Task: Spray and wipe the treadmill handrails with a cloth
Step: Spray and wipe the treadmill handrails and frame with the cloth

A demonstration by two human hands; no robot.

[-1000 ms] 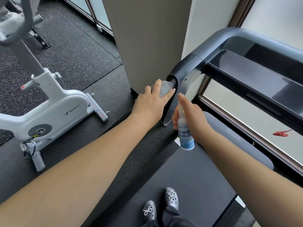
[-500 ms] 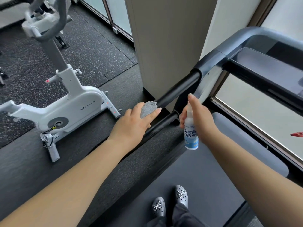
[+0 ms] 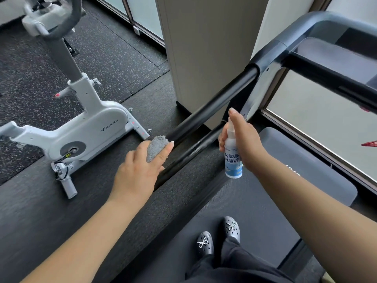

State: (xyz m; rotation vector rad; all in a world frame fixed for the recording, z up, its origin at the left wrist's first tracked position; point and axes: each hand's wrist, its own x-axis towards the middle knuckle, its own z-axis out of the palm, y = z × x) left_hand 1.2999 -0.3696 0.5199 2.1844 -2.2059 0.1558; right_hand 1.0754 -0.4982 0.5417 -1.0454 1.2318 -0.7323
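Head view: at frame centre the left hand [image 3: 136,174] grips a grey cloth [image 3: 156,146] against the near end of the black left handrail [image 3: 210,107]. The right hand [image 3: 244,139] clasps the spray bottle [image 3: 232,158], forefinger on its nozzle. This looks like the wiping step; the next stroke likely calls for steady pressure along the rail.

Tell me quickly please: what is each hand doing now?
Left hand: closed on the fluffy grey cloth, at the black handrail.
Right hand: closed around the small white spray bottle, forefinger over its top.

The left hand [image 3: 140,170] hides most of the grey cloth [image 3: 156,146]; handrail's [image 3: 212,105] near end covered.
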